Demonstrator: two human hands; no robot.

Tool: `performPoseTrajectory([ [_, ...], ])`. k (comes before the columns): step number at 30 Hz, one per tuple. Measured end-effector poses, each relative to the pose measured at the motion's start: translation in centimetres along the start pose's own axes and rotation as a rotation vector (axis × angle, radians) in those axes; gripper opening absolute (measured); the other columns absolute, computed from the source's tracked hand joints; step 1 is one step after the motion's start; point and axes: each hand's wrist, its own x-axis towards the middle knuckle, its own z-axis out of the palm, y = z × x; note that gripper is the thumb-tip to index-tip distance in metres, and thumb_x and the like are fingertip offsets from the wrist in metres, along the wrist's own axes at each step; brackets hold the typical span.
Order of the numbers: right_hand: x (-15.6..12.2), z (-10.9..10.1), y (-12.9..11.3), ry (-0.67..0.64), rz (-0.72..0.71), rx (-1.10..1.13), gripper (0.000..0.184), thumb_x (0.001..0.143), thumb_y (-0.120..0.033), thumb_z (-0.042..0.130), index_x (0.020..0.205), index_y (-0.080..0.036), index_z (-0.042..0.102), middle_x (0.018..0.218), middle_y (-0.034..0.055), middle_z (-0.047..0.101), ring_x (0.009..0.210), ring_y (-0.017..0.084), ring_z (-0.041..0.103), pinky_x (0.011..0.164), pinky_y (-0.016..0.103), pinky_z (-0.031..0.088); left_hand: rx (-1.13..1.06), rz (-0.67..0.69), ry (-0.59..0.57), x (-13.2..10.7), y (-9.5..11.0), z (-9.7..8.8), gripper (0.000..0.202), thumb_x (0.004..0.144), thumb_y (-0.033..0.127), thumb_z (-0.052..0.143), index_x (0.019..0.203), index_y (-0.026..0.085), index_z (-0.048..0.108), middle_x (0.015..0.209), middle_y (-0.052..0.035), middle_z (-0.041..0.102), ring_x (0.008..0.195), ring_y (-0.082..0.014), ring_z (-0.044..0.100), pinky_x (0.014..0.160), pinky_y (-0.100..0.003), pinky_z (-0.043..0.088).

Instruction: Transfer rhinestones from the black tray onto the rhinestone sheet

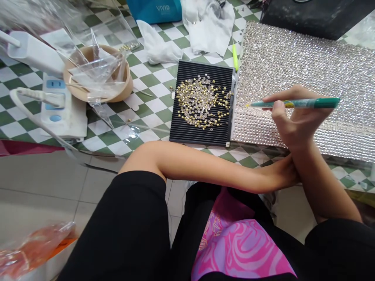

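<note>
My right hand [299,117] pinches a green pen [304,103] between thumb and fingers. The pen's yellowish tip points left, at the left part of a panel [293,66] covered in rows of clear rhinestones; whether it touches them I cannot tell. Left of the panel, a black ridged tray [202,136] bears a heap of loose rhinestones [199,97], some clear side up and some showing gold backs. My left forearm lies along the table's front edge. My left hand [279,175] is tucked against the right forearm, which hides its fingers.
On the checkered tablecloth [159,107] stand a round tan bowl [129,84] of plastic scraps and a white power strip [70,123] with cords. Crumpled tissues [209,29], a blue pouch [155,11], a yellow-green stick [234,56] and a black object [310,15] lie farther back.
</note>
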Motion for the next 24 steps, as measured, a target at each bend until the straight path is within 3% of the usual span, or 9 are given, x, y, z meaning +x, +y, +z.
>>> performPoseTrajectory([
  [7, 0.1, 0.2, 0.3, 0.073, -0.056, 0.106, 0.015, 0.088, -0.019, 0.059, 0.085, -0.028, 0.070, 0.078, 0.0031, 0.069, 0.064, 0.017, 0.061, 0.066, 0.040, 0.050, 0.063, 0.042, -0.030, 0.2, -0.2, -0.1, 0.061, 0.097, 0.006, 0.008, 0.152, 0.016, 0.034, 0.161, -0.0014, 0.034, 0.150, -0.0127, 0.030, 0.128, -0.027, 0.025],
  [11, 1.0, 0.6, -0.8, -0.102, -0.049, 0.056, 0.018, 0.092, -0.021, 0.055, 0.098, -0.028, 0.071, 0.091, 0.0035, 0.072, 0.077, 0.018, 0.065, 0.076, 0.039, 0.054, 0.178, 0.057, -0.022, 0.2, -0.1, -0.4, 0.064, 0.095, 0.004, 0.004, 0.154, 0.012, 0.028, 0.161, -0.0038, 0.033, 0.149, -0.0111, 0.031, 0.126, -0.024, 0.026],
  [17, 2.6, 2.5, -2.4, -0.350, -0.134, 0.013, 0.016, 0.091, -0.025, 0.060, 0.101, -0.029, 0.071, 0.096, 0.0004, 0.074, 0.082, 0.014, 0.065, 0.080, 0.034, 0.056, 0.485, 0.009, -0.081, 1.2, 1.0, -0.2, 0.070, 0.087, 0.000, 0.018, 0.153, 0.019, 0.030, 0.161, 0.0008, 0.034, 0.150, -0.0128, 0.031, 0.125, -0.029, 0.033],
  [24, 2.7, 3.4, -2.0, -0.379, -0.141, -0.005, 0.018, 0.090, -0.027, 0.060, 0.100, -0.023, 0.073, 0.092, 0.0017, 0.074, 0.077, 0.013, 0.062, 0.075, 0.031, 0.055, 0.484, 0.033, -0.072, 1.2, 0.9, 0.3, 0.069, 0.087, 0.005, 0.022, 0.153, 0.023, 0.032, 0.160, 0.0028, 0.036, 0.150, -0.0180, 0.030, 0.115, -0.030, 0.045],
])
